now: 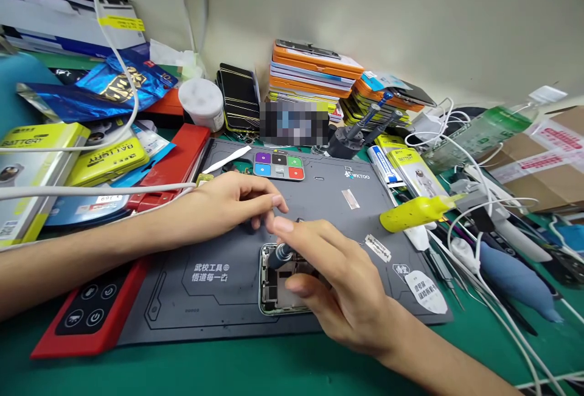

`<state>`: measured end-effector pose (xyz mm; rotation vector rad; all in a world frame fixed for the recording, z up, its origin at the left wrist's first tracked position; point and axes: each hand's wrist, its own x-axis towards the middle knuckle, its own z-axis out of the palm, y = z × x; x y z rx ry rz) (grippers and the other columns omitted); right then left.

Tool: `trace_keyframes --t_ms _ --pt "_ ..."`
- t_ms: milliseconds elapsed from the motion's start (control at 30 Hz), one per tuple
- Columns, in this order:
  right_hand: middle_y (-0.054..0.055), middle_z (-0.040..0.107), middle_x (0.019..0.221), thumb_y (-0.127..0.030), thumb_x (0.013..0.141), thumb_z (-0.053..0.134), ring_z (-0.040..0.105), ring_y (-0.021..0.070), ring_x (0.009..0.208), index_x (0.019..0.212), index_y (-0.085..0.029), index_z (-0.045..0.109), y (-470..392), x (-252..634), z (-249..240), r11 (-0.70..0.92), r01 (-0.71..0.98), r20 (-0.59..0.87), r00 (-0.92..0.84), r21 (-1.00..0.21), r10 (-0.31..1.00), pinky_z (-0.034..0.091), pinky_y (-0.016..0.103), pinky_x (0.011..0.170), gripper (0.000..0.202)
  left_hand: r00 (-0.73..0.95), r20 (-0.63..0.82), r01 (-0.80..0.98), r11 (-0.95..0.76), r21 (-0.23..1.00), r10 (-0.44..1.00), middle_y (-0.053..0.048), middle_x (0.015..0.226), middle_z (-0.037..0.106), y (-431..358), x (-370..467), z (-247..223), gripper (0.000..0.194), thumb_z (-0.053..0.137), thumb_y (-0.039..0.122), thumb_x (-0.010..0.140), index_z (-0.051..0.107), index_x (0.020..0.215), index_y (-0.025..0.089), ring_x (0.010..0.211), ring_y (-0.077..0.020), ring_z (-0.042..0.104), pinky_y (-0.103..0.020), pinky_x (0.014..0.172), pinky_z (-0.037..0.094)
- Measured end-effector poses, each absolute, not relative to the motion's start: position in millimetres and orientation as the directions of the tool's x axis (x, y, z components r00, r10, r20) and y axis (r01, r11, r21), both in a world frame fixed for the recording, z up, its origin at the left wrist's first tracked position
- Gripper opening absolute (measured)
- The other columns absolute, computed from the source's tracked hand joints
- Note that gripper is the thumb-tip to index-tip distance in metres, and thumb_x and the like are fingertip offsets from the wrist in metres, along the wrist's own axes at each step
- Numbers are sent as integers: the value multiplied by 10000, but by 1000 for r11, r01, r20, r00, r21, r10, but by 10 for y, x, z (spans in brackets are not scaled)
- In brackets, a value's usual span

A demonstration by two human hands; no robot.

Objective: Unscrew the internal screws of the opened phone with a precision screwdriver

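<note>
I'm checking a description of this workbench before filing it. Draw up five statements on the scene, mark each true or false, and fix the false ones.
1. An opened phone lies on the grey mat, under the right hand. True.

2. The yellow bottle stands upright. False: it lies on its side, nozzle pointing right.

3. The left hand's fingertips are close to the right index fingertip. True.

4. The razor blade lies left of the phone. False: it lies on the mat to the phone's right.

5. The multicoloured panel is at the mat's near edge. False: it lies toward the far edge.
</note>
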<state>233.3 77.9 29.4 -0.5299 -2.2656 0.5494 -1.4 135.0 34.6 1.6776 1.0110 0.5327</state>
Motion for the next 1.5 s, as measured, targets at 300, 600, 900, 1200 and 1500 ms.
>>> trace_keyframes --t_ms 300,600,900,1200,1500 --pt "155 760 1269 -183 1106 511 717 209 1194 1523 -101 568 741 2397 386 852 255 580 -641 -457 503 654 371 983 428 560 -134 345 -83 935 817 -4 858 790 1342 11 326 326 567 457 1066 773 1023 209 796 -183 723 -280 733 546" --pt "134 753 1204 -84 1048 528 710 180 1116 1476 -96 618 728 2368 412 850 266 591 -624 -454 511 643 319 966 438 577 -40 408 -246 879 816 24 974 838 1317 2 236 282 561 395 1082 796 1016 255 911 -173 769 -252 781 553" --pt "99 764 1119 -86 1043 540 719 180 1043 1473 -130 604 721 2360 368 876 257 613 -634 -407 471 656 325 930 437 580 13 426 -316 848 815 51 966 839 1325 0 193 262 574 387 1082 803 1013 280 912 -157 776 -238 807 552" --pt "77 751 1072 -80 1042 529 719 167 1029 1494 -141 581 733 2361 328 878 266 615 -633 -398 470 643 316 947 460 477 187 371 -390 843 858 30 1116 772 1335 -25 176 182 675 243 1001 788 1127 311 991 -166 718 -258 808 552" --pt "64 755 1047 -91 1064 479 714 149 995 1439 -136 599 726 2339 364 911 296 627 -661 -287 412 637 279 935 397 495 323 371 -532 761 807 31 1107 648 1358 -58 157 623 415 -120 785 779 1053 310 879 -123 596 -234 686 450"
